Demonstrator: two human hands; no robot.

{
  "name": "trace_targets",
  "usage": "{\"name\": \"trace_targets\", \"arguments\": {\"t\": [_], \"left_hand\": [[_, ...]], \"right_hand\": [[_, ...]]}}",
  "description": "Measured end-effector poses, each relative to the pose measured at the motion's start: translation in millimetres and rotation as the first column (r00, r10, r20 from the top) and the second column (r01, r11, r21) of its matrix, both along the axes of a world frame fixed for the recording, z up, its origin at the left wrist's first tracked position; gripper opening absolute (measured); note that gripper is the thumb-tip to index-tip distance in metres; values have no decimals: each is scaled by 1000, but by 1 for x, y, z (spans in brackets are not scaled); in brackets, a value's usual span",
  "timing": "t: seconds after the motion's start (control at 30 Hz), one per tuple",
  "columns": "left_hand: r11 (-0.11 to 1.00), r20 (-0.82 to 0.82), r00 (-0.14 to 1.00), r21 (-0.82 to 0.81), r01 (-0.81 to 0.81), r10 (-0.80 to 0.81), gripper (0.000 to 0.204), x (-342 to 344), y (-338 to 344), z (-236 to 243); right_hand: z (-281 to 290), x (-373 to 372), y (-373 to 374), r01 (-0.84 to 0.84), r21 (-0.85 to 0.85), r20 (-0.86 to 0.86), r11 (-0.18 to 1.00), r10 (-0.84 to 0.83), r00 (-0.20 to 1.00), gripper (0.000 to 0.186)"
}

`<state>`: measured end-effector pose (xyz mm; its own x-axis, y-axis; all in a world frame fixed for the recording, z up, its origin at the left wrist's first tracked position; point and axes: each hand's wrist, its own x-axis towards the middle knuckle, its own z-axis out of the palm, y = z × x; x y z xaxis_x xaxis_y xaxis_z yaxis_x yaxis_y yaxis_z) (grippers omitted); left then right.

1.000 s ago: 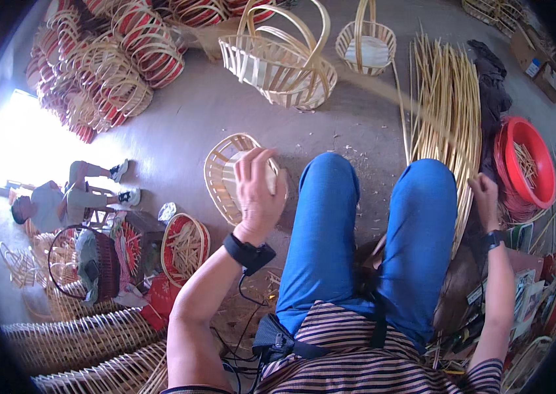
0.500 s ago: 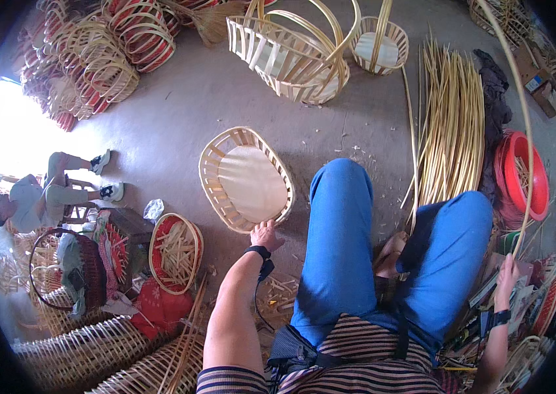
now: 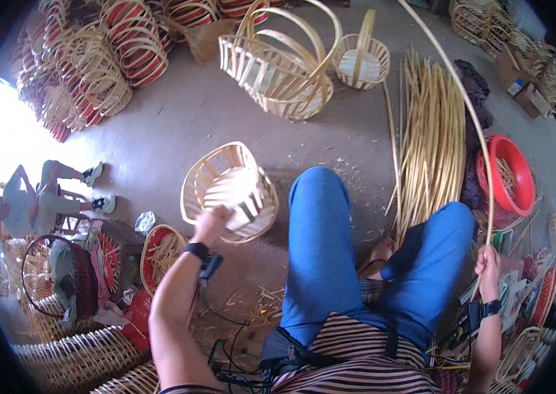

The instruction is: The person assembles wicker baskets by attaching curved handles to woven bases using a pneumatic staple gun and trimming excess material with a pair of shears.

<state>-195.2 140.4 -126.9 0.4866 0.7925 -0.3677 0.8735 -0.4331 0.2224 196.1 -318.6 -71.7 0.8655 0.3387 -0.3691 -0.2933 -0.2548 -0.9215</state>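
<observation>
A shallow pale wooden-strip basket (image 3: 261, 223) is tilted above the floor in front of me, to the left of my knees. My left hand (image 3: 212, 225) is closed at its near left rim. That hand is blurred, and its fingertips are partly hidden. At my right side, my right hand (image 3: 488, 262) is wrapped round the lower end of a long, thin pale cane (image 3: 470, 105). The cane rises past the bundle of rods and bows up to the top edge of the view.
A bundle of rods (image 3: 430, 141) lies ahead right, beside a red basin (image 3: 513, 177). Two handled baskets, one large (image 3: 278, 82) and one small (image 3: 361, 62), stand ahead. Stacked baskets (image 3: 87, 62) fill the far left. A seated person (image 3: 25, 200) is at left.
The basket has shifted left and tipped up, with my left hand moving left at its rim. My right hand still holds the cane. The whole view has shifted slightly.
</observation>
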Motion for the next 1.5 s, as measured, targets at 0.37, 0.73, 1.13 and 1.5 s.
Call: {"name": "trace_targets", "arguments": {"t": [0.37, 0.73, 1.13, 1.5], "left_hand": [[742, 523, 792, 656, -136, -317, 21, 55, 20, 176], [694, 220, 681, 438, 571, -699, 54, 207, -95, 159], [811, 373, 720, 296, 505, -585, 38, 221, -118, 122], [607, 413, 461, 365, 706, -785, 66, 188, -115, 139]], "right_hand": [[61, -49, 89, -323, 410, 94, 853, 313, 945, 32], [72, -130, 154, -450, 495, -33, 743, 534, 845, 17], [26, -182, 139, -565, 360, -215, 742, 656, 724, 18], [18, -187, 191, -226, 561, -433, 796, 515, 740, 22]]}}
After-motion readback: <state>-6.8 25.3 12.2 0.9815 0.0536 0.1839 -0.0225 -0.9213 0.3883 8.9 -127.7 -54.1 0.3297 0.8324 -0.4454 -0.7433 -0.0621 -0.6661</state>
